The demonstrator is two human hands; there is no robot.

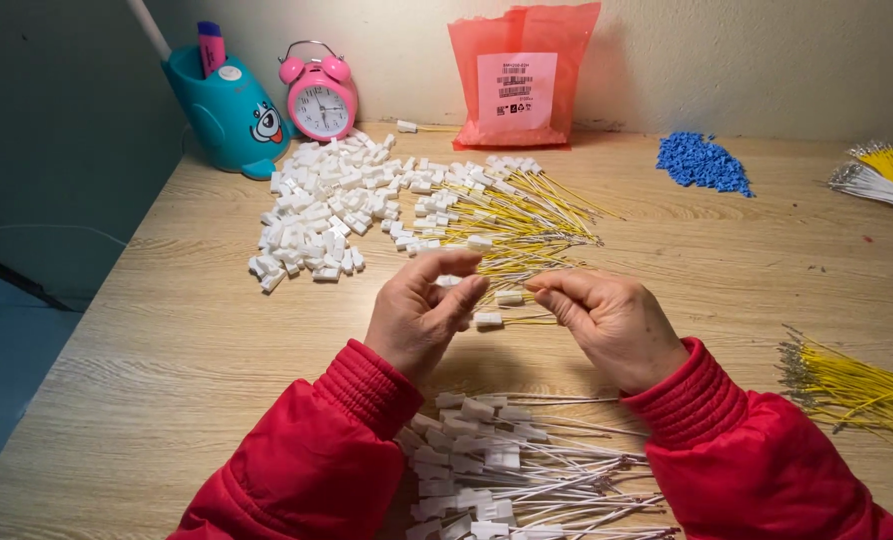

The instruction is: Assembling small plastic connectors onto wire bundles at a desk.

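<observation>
My left hand pinches a small white plastic connector between thumb and forefinger above the wooden table. My right hand pinches a thin yellow wire whose end points at that connector. Both hands hover close together at the table's middle, in red sleeves. Just beyond them lies a spread of yellow wires with white connectors fitted. A heap of loose white connectors sits further left. Below my wrists lies a bundle of white wires with connectors.
At the back stand a teal pen holder, a pink alarm clock and a red plastic bag. A pile of blue pieces lies back right. Yellow and white wire bundles and bare yellow wires lie right.
</observation>
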